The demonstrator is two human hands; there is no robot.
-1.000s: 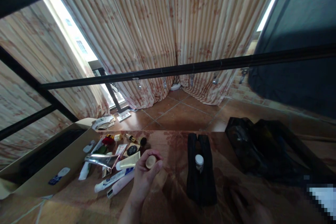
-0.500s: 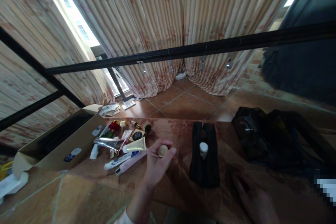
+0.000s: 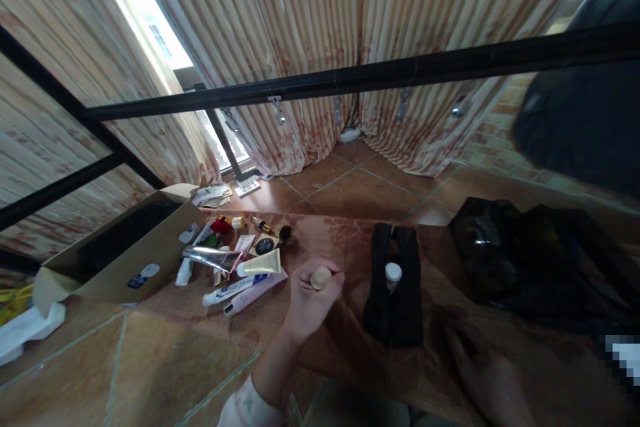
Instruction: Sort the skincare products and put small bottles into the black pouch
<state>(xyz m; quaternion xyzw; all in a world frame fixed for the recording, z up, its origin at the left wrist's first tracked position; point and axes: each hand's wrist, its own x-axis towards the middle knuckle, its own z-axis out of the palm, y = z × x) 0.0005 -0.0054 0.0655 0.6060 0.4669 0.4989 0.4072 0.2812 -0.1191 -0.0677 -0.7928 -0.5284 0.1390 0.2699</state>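
My left hand (image 3: 311,303) is closed around a small container with a round beige cap (image 3: 321,277), held above the brown cloth; its body is hidden by my fingers. Right of it lies a black zip pouch (image 3: 407,307), its top parted. A small bottle with a white cap (image 3: 393,272) pokes out of the opening. In dim shadow at lower right, my right hand (image 3: 487,373) rests low beside the pouch, its fingers loosely apart and nothing visible in them. Left of my left hand are a cream-yellow tube (image 3: 260,263), a toothpaste tube (image 3: 235,289) and a pale pink tube (image 3: 256,293).
A cardboard box (image 3: 115,257) with dark contents stands at the left. Several more cosmetics, including a silver tube (image 3: 213,257) and a round black compact (image 3: 265,245), lie beside it. A black bag (image 3: 530,260) is at the right. A dark metal rail (image 3: 320,85) crosses in front of the curtains.
The view has shifted slightly. My left hand still grips the beige-capped container and has turned a little, its fingers closing more over it. The pouch and its bottle look unchanged.
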